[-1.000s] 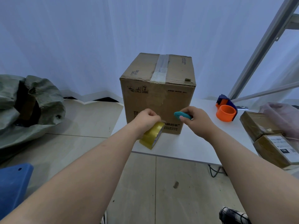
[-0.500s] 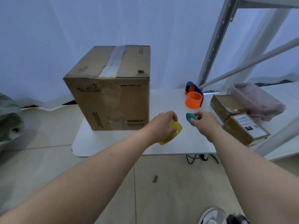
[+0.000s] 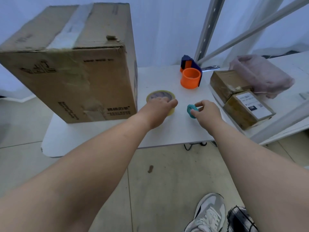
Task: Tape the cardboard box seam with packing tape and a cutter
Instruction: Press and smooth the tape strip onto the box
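Observation:
A tall cardboard box (image 3: pixel 75 69) stands on the left of the white table (image 3: pixel 167 133), with a strip of clear tape running along its top seam (image 3: pixel 73 29). A yellowish roll of packing tape (image 3: pixel 159 96) lies flat on the table just right of the box. My left hand (image 3: pixel 158 109) rests on the roll, fingers curled over its near rim. My right hand (image 3: pixel 206 113) pinches a small teal cutter (image 3: pixel 191 110) between thumb and fingers, low over the table, to the right of the roll.
An orange and blue tape dispenser (image 3: pixel 190 76) stands behind the hands. Two small brown parcels (image 3: pixel 240 99) and a pink bag (image 3: pixel 260 74) lie at the right by a grey metal rack frame (image 3: pixel 207 29). My shoe (image 3: pixel 209 213) is on the tiled floor below.
Both hands moved from the box front to the right. The tape roll went from held on edge to lying flat on the table. The view swung right and closer.

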The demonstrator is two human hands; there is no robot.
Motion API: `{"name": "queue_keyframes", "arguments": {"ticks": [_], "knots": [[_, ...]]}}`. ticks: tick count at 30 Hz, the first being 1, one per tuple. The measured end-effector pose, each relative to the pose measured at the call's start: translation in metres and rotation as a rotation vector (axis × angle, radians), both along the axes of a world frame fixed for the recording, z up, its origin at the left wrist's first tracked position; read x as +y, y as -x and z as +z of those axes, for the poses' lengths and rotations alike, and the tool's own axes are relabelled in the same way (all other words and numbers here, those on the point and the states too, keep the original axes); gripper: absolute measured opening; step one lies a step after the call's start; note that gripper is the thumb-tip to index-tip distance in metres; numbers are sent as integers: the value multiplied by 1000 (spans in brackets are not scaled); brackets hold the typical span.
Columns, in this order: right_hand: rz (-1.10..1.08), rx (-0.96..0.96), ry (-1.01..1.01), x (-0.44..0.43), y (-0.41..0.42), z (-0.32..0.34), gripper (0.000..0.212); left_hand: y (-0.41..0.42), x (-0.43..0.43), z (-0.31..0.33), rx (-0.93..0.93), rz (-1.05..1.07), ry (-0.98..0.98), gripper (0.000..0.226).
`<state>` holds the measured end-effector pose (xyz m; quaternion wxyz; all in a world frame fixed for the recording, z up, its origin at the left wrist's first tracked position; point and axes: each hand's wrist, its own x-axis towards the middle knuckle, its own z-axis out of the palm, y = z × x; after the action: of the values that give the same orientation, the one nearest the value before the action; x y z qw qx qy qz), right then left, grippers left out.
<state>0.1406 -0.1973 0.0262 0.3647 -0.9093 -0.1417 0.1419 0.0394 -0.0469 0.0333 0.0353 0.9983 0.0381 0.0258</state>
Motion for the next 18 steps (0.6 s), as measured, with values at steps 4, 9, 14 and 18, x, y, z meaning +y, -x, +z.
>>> {"name": "queue_keyframes", "arguments": {"ticks": [4, 9, 14, 18], "knots": [[40, -7, 45, -1, 4, -1, 34, 0, -1, 7, 33, -37, -62, 43], [60, -16, 84, -2, 7, 3, 34, 4, 3, 7, 39, -43, -101, 37], [40, 36, 97, -7, 2, -4, 30, 10, -2, 0, 26, 1, -13, 54], [93, 9, 256, -10, -2, -5, 34, 8, -7, 0, 73, -22, -81, 66]]}}
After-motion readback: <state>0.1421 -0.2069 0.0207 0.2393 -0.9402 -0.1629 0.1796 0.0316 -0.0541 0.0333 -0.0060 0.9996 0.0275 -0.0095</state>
